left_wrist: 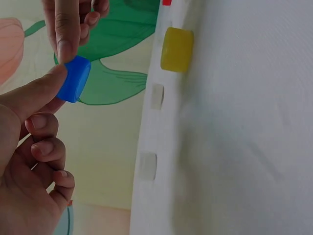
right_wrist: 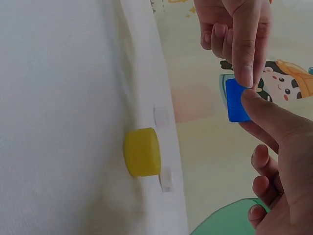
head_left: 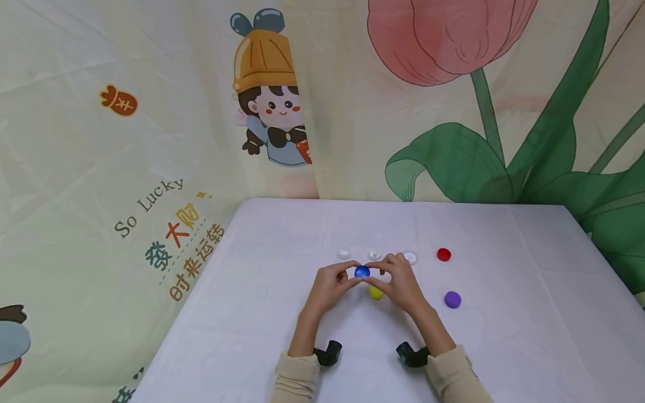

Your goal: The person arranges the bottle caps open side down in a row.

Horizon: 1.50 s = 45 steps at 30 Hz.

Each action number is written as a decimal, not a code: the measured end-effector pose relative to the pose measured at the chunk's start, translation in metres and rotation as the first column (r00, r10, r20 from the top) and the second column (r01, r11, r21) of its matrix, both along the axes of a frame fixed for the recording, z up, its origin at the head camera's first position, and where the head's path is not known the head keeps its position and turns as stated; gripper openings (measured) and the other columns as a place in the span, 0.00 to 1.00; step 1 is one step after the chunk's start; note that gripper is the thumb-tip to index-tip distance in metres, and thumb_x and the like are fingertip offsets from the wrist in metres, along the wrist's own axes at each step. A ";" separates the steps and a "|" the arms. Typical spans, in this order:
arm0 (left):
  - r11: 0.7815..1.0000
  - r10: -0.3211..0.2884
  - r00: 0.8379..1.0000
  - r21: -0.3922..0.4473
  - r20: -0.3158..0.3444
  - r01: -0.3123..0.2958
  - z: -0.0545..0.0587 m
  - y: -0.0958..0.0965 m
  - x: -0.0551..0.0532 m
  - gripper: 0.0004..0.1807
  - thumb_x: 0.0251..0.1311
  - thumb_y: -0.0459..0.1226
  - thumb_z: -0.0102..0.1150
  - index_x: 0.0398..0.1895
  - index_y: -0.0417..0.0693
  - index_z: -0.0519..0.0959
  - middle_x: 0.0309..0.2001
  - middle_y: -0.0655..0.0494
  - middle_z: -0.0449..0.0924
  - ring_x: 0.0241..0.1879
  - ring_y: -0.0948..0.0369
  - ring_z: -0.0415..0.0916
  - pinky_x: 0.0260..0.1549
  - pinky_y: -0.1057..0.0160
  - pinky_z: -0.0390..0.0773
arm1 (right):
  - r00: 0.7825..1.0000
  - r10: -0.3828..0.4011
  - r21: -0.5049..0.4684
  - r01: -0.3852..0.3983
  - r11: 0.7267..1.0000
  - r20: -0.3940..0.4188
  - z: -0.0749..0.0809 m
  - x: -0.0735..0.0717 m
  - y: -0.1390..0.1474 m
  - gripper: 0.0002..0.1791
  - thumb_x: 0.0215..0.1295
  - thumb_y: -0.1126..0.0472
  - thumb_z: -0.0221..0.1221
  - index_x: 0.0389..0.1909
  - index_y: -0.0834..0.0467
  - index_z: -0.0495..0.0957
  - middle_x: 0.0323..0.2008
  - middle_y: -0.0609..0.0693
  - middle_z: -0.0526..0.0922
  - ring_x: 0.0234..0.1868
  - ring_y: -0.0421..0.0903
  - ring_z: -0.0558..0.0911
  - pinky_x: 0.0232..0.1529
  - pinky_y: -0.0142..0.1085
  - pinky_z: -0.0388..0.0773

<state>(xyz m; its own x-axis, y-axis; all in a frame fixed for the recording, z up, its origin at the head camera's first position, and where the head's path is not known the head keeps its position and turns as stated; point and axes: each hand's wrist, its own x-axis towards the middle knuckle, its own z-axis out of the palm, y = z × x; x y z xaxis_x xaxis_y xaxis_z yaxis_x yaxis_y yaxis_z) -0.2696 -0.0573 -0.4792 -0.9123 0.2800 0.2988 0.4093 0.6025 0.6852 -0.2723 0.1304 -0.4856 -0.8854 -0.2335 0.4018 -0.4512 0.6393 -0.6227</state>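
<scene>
Both hands hold one blue bottle cap (head_left: 362, 272) above the table, its hollow side facing up in the head view. My left hand (head_left: 328, 288) pinches it between thumb and forefinger from the left. From the other side my right hand (head_left: 403, 284) grips it the same way. In the left wrist view the blue cap (left_wrist: 77, 81) shows its ridged side, with thumb tips of both hands against it. Below the hands stands a yellow cap (head_left: 375, 293), partly covered by the right thumb in the head view.
Beyond the hands lie a white cap (head_left: 344, 254), a second white cap (head_left: 374, 255) and a third white cap (head_left: 410, 257), in a row with a red cap (head_left: 443, 254). A purple cap (head_left: 452, 299) is to the right. Printed cloth hangs behind the white table (head_left: 529, 336).
</scene>
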 end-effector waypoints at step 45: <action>0.970 -0.054 0.977 0.242 0.208 0.002 0.043 0.033 0.020 0.19 0.53 0.55 0.56 0.43 0.57 0.81 0.19 0.59 0.67 0.20 0.63 0.63 0.15 0.70 0.59 | 0.983 -0.052 -0.171 0.021 0.985 -0.177 0.035 0.034 0.039 0.18 0.44 0.51 0.69 0.40 0.47 0.82 0.23 0.38 0.66 0.34 0.37 0.62 0.27 0.31 0.65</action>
